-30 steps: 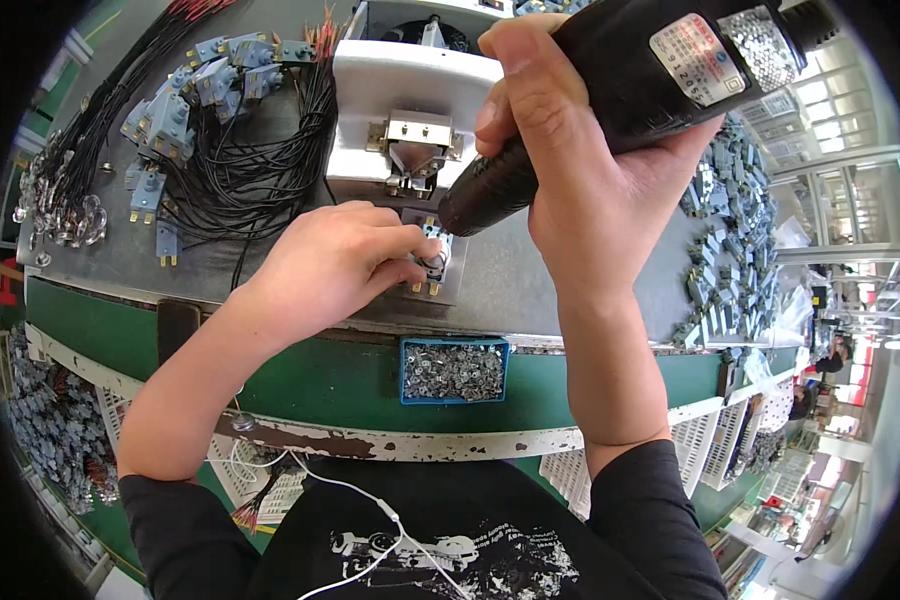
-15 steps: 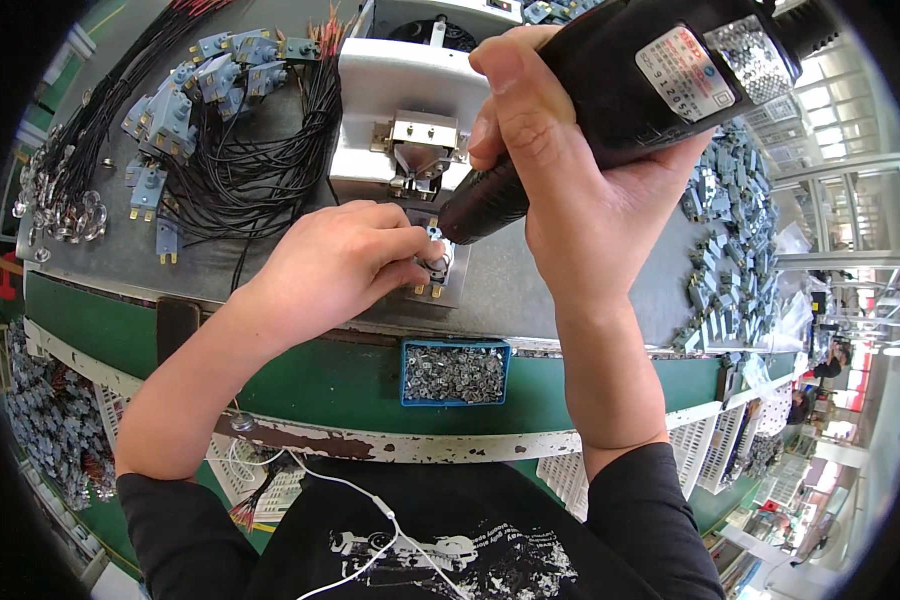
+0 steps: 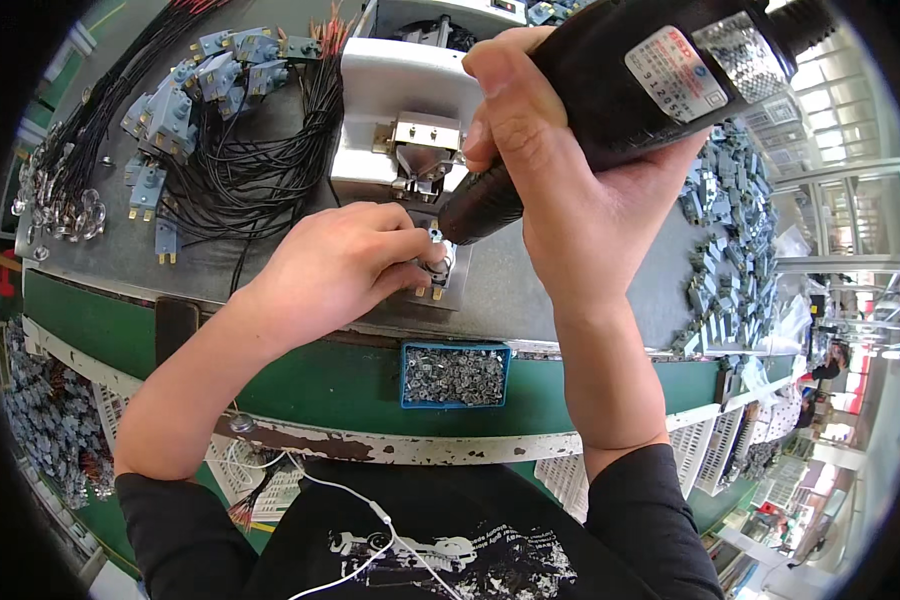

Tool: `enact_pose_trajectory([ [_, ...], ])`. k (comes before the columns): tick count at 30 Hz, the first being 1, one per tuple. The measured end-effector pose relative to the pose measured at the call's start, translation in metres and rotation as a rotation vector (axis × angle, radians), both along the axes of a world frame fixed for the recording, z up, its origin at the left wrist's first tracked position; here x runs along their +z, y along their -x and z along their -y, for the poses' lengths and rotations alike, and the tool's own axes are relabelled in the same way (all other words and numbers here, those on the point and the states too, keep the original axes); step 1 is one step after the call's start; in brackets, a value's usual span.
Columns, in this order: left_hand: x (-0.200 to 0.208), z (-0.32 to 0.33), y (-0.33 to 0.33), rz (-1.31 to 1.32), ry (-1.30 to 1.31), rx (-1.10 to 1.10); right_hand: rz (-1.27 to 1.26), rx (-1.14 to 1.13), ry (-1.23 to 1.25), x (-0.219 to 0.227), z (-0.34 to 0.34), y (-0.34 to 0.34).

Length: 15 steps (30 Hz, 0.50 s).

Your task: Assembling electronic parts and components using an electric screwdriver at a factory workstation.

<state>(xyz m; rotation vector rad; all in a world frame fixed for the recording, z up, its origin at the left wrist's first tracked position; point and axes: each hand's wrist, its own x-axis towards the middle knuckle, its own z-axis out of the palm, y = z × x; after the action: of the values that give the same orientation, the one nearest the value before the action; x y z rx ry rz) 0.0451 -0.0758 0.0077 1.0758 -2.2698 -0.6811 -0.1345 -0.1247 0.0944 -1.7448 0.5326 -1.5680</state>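
Right at the bench edge, left hand (image 3: 335, 265) pinching a small switch part (image 3: 436, 262) in the fixture, right hand (image 3: 580, 190) gripping the electric screwdriver (image 3: 610, 95), tip on it. Looks mid-fastening; plenty of loose grey parts (image 3: 730, 230) left, wired ones (image 3: 185, 100) piled far left.

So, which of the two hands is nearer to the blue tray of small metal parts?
Left. The left hand lies just above and left of the blue tray at the bench edge. The right hand, gripping the black power screwdriver, is higher up and farther from it.
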Motion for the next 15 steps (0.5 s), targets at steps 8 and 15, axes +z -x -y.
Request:
enact_pose_trajectory([
  [8, -0.002, -0.004, 0.002, 0.013, 0.058, -0.008, 0.127, 0.031, -0.143, -0.011, 0.001, 0.005],
  [15, -0.002, -0.007, 0.004, 0.009, 0.069, 0.009, -0.061, 0.027, 0.053, -0.008, -0.002, 0.002],
])
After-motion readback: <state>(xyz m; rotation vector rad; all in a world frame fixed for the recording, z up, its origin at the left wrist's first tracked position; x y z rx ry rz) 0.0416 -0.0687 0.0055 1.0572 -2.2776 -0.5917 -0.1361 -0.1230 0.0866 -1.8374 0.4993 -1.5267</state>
